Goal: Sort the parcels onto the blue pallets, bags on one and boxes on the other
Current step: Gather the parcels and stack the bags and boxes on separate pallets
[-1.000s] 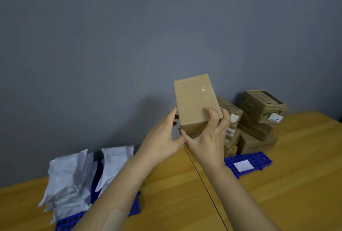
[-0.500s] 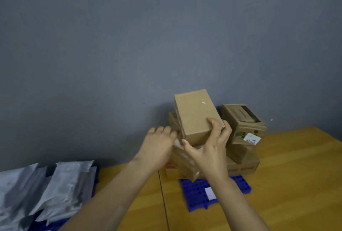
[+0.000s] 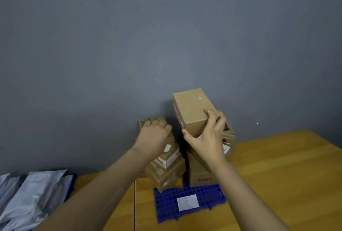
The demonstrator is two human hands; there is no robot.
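My right hand grips a plain brown box by its near end and holds it above the right stack of cardboard boxes. My left hand rests with bent fingers on the top box of the left stack. Both stacks stand on a blue pallet against the wall. Grey-white bags lie piled at the far left on a second blue pallet, of which only an edge shows.
A white label lies on the front part of the box pallet. The wooden table extends to the right of the stacks. A grey wall stands directly behind the boxes.
My view has swung right toward the box pallet. The right hand carried the plain box over the right stack, and the left hand let go of it and came down on the left stack.
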